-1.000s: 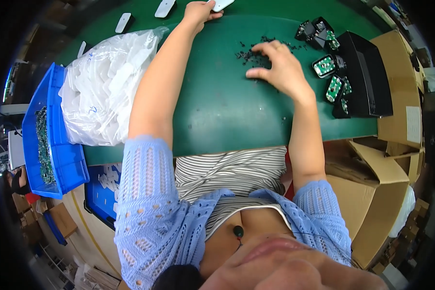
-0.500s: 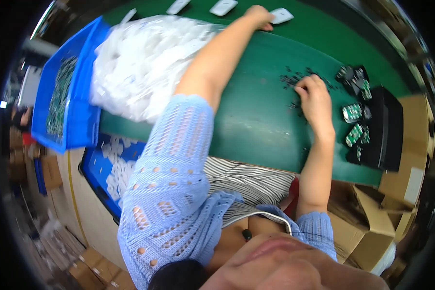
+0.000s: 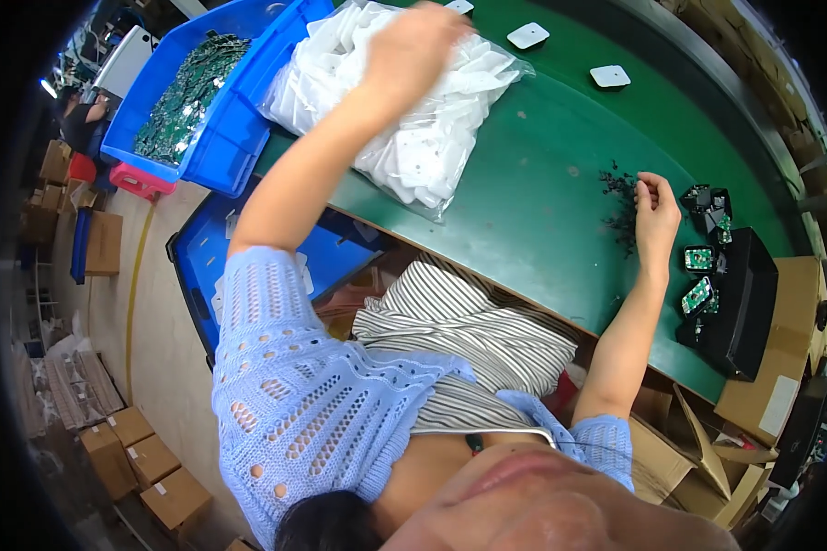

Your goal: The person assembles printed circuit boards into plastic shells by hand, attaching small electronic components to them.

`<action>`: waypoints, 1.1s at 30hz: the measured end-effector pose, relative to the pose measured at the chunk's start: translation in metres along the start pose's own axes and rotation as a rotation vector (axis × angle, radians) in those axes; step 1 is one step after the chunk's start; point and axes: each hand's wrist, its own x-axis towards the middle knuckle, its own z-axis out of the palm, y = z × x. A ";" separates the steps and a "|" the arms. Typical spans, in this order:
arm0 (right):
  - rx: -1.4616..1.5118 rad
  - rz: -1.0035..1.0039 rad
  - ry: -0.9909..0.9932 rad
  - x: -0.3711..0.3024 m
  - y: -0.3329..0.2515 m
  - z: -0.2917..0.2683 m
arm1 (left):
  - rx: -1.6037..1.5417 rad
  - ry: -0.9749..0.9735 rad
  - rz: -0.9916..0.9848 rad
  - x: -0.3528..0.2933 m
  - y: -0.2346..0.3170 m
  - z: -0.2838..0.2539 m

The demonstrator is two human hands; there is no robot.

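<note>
Gone from the white-topped piece at the far side, the left hand [image 3: 417,50] has swung back over the clear bag [image 3: 423,165], and the view has turned leftward with it. From where I stand that hand is a blur; I can't make out how far its fingers are spread, whether they hold anything, or whether they touch the plastic. One bag lies there, packed with white pieces too jumbled to count.

Over on the other side, the right hand [image 3: 658,217] has its fingers curled in, thumb and fingertips drawn together, right beside the scatter of small black parts [image 3: 619,195] on the green table [image 3: 515,211]. Whether a bit is pinched there I can't say; the parts are too many and too tiny to number.

I count three white-topped pieces [image 3: 528,37] in a row on the far green surface. Near the right hand sit at least four green boards in black housings [image 3: 698,259], against one black box [image 3: 749,303]. One blue bin [image 3: 237,124] of loose green boards stands left of the bag
</note>
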 end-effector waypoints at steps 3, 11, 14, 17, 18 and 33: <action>0.021 -0.007 0.006 -0.001 0.000 0.005 | 0.159 0.021 -0.162 -0.001 -0.052 -0.020; 0.397 0.120 -0.092 -0.001 0.003 0.005 | 0.419 -0.316 -0.218 -0.008 -0.112 -0.011; 0.476 0.056 -0.111 -0.002 -0.006 0.003 | 0.138 -0.164 -0.286 0.003 -0.063 -0.038; 0.589 -0.014 -0.244 -0.001 -0.056 0.000 | -0.116 -0.026 -0.395 0.011 0.017 -0.059; 0.590 -0.013 -0.265 0.000 -0.069 -0.001 | -0.241 -0.053 -0.326 0.006 0.017 -0.050; 0.850 0.139 -0.132 -0.013 -0.063 0.012 | -0.971 -0.154 -0.288 -0.043 0.128 0.062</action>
